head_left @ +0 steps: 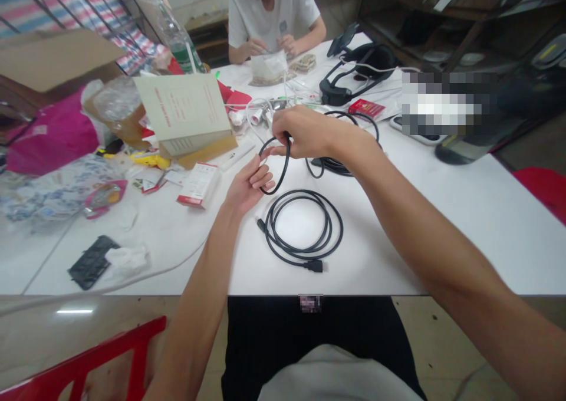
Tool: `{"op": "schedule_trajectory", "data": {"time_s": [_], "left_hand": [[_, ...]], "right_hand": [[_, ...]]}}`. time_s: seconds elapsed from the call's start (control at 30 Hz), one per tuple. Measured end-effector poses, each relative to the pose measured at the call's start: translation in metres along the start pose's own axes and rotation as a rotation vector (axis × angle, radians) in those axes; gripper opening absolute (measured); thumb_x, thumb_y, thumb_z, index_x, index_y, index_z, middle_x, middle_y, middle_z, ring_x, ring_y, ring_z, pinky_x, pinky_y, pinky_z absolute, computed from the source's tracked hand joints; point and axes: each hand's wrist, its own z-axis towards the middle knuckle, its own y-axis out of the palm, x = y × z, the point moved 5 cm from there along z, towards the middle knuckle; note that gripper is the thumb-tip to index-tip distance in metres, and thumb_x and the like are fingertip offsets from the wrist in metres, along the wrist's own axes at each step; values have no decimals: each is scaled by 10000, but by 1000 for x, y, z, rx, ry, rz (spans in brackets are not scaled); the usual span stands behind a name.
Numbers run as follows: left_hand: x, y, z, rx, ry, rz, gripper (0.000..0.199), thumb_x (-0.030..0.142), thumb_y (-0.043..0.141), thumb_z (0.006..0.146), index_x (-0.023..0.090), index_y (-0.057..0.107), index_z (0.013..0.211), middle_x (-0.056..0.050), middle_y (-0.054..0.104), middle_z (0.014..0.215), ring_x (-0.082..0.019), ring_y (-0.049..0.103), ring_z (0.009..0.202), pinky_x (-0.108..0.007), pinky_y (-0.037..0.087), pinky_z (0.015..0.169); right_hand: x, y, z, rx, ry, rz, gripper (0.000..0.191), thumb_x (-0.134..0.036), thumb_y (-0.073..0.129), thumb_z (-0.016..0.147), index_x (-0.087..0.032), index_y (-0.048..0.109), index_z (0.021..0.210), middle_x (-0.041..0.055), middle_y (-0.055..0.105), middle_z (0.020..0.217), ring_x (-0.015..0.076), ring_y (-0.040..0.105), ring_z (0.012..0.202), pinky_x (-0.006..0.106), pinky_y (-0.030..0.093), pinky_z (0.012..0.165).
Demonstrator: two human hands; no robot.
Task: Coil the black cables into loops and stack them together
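Observation:
A small loop of black cable hangs between my two hands above the white table. My right hand is closed, pinching the top of the loop. Lower and to the left, my left hand has curled fingers around the loop's left side. Nearer to me, a coiled black cable lies flat on the table, with a plug at its left and another at its lower right. Further black cable lies coiled behind my right wrist, which partly hides it.
A white and red box, a standing beige booklet and a dark tray are on the left. A headset and a large dark bottle stand at the right. Across the white table sits a person.

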Motion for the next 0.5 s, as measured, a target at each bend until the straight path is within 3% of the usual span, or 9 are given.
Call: {"op": "schedule_trajectory", "data": {"time_s": [0.13, 0.27, 0.4, 0.5], "left_hand": [[-3, -3, 4, 30, -34, 21, 314, 364, 493, 1153, 207, 752, 1238, 84, 406, 543, -79, 441, 435, -209, 493, 550], [-2, -7, 8, 54, -26, 23, 498, 550, 465, 1131, 183, 753, 1307, 14, 614, 655, -129, 623, 580, -264, 570, 628], [0, -16, 10, 90, 10, 71, 537, 583, 493, 1107, 167, 761, 1317, -69, 783, 900, -175, 761, 829, -290, 612, 773], [0, -20, 11, 89, 23, 153, 498, 571, 544, 1087, 178, 785, 1277, -105, 816, 1102, -201, 784, 1040, -278, 606, 861]], "right_hand": [[4, 2, -1, 4, 82, 0, 255, -418, 594, 1000, -225, 687, 861, 71, 722, 931, 209, 614, 911, 345, 396, 820], [0, -22, -6, 160, 149, 3, 298, -399, 524, 1016, -240, 628, 786, 70, 721, 921, 228, 615, 939, 352, 390, 814], [0, -64, -18, 538, 242, 29, 349, -353, 504, 1023, -234, 422, 705, 65, 659, 891, 201, 574, 872, 356, 378, 830], [12, -94, -35, 899, 326, 188, 448, -394, 502, 1054, -241, 294, 687, 21, 476, 782, 154, 531, 855, 331, 375, 881]]}}
